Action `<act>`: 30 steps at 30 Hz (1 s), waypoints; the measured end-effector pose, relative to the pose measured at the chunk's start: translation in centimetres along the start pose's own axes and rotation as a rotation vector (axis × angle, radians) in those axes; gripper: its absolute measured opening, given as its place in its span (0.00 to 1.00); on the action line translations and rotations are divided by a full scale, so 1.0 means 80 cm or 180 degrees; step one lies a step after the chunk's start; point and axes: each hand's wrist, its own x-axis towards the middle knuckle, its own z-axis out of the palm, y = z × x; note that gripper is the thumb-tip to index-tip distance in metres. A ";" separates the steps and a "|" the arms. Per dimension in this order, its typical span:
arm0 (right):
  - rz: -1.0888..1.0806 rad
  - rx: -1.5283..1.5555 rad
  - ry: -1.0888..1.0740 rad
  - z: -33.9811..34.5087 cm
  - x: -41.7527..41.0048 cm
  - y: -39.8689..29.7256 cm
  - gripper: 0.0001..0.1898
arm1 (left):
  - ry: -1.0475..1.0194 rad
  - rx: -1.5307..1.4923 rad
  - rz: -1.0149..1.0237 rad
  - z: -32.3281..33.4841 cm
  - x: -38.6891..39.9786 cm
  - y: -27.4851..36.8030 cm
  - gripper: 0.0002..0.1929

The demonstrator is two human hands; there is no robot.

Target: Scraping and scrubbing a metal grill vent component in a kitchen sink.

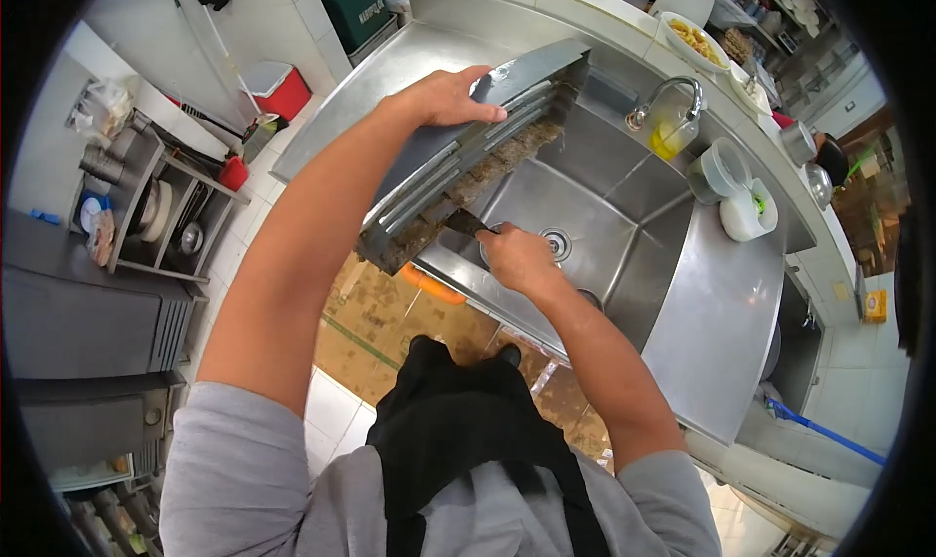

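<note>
My left hand (457, 102) grips the upper edge of a long sheet-metal housing (420, 163) with slatted ribs, thumb over its near side. The housing is tilted on its long side across the left part of a stainless-steel sink (662, 253). Thick brown grime (504, 160) coats its lower inner face. In my right hand (523, 258) is a flat scraper (468, 223), its dark blade against the grimy face near the housing's close end. My fingers hide most of the scraper's handle. Behind my right hand, a round drain strainer (557, 242) shows in the basin.
A curved faucet (680, 85) and a bottle of yellow liquid (673, 136) stand at the sink's back. Plastic tubs (720, 169) sit on the right drainboard (731, 301). An orange tube-like thing (433, 285) is at the front edge, above stained cardboard (373, 341) on the floor.
</note>
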 end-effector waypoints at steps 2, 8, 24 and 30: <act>0.0023 -0.0070 -0.0044 0.000 0.010 -0.002 0.17 | -0.0021 0.0275 0.0072 0.011 -0.030 -0.003 0.54; 0.0030 -0.0124 -0.0303 0.026 0.064 -0.011 0.15 | 0.0026 0.0357 -0.0150 0.017 -0.084 -0.001 0.49; -0.0108 -0.0003 -0.0371 0.046 0.096 -0.019 0.17 | -0.0089 0.0221 -0.0124 0.009 -0.071 -0.017 0.45; -0.0006 0.0004 -0.0140 0.060 0.061 -0.006 0.16 | -0.0068 0.0216 -0.0146 -0.001 -0.074 -0.019 0.45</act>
